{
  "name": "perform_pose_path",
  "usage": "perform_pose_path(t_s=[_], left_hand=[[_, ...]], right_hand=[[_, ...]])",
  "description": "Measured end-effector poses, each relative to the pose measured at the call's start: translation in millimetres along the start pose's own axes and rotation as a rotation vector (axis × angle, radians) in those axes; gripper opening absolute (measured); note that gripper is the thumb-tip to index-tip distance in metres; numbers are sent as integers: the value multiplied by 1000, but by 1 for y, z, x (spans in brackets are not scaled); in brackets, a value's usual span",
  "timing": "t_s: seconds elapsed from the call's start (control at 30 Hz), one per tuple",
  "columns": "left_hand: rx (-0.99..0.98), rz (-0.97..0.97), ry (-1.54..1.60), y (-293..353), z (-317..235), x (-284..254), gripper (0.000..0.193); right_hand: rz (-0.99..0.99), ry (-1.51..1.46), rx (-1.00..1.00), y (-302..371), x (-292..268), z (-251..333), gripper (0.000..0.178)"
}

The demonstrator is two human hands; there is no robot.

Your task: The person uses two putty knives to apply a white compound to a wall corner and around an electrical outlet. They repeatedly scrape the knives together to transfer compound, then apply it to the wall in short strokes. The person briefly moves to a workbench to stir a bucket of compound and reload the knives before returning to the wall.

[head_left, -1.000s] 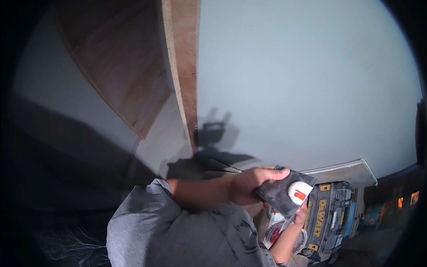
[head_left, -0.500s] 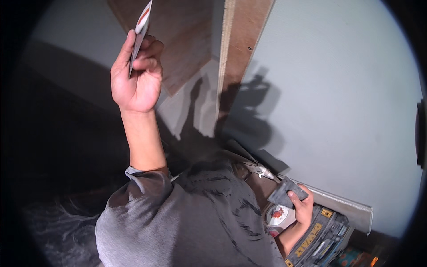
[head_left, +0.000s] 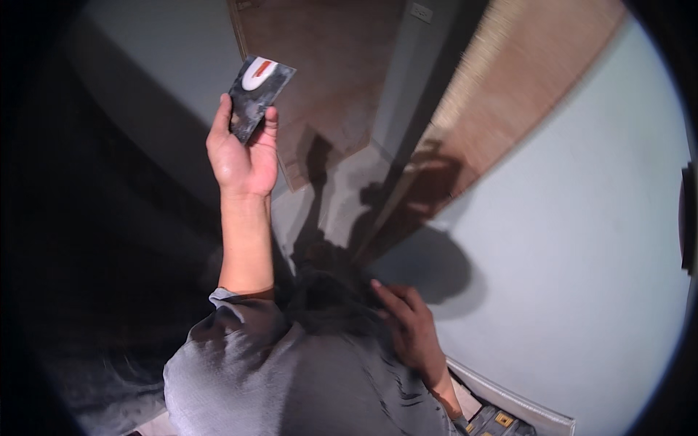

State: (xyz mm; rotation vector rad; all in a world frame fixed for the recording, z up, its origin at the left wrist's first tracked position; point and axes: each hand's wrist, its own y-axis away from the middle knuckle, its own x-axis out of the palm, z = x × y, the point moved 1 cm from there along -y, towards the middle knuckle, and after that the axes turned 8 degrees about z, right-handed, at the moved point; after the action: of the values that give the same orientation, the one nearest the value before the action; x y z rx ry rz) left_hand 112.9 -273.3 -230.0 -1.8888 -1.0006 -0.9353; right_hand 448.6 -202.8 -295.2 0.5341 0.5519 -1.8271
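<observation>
Up at the left of centre, my left hand grips a thin dark rectangular plate between thumb and fingers. A white patch of paste with an orange-red streak lies near the plate's top end. My right hand is at chest height in front of my dark grey shirt, blurred by motion. Its index finger points up and left, with the thumb bent below. Whatever it holds, if anything, is lost against the dark shirt.
On the right stands a pale grey wall, beside a brown wooden board with a pale edge. Another brown panel is behind my left hand. A black and yellow toolbox shows at the lower right. A white outlet sits high up.
My view has shifted. The left hand's plate has turned from edge-on to show its face. My right hand has risen leftward from beside the toolbox; the grey plate it held is no longer discernible.
</observation>
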Motion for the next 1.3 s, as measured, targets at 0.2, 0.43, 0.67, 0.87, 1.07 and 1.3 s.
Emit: perform_pose_path(t_s=[0.2,0.43,0.67,0.87,1.07,1.3], left_hand=[[-90,43,-43,-80,59,-21,36],[-391,212,239,-18,1,-107,37],[-626,371,-21,26,-58,-153,39],[-715,322,-263,33,-76,-185,47],[-497,317,-349,53,-145,-194,44],[-424,309,-390,-4,-208,-162,40]], right_hand=[[141,48,-152,-112,23,-17,58],[-240,15,191,-51,170,29,44],[-666,179,241,-63,175,91,38],[-521,428,-137,-150,160,79,44],[-262,839,-153,-183,183,156,57],[-77,1008,-127,-246,162,248,53]])
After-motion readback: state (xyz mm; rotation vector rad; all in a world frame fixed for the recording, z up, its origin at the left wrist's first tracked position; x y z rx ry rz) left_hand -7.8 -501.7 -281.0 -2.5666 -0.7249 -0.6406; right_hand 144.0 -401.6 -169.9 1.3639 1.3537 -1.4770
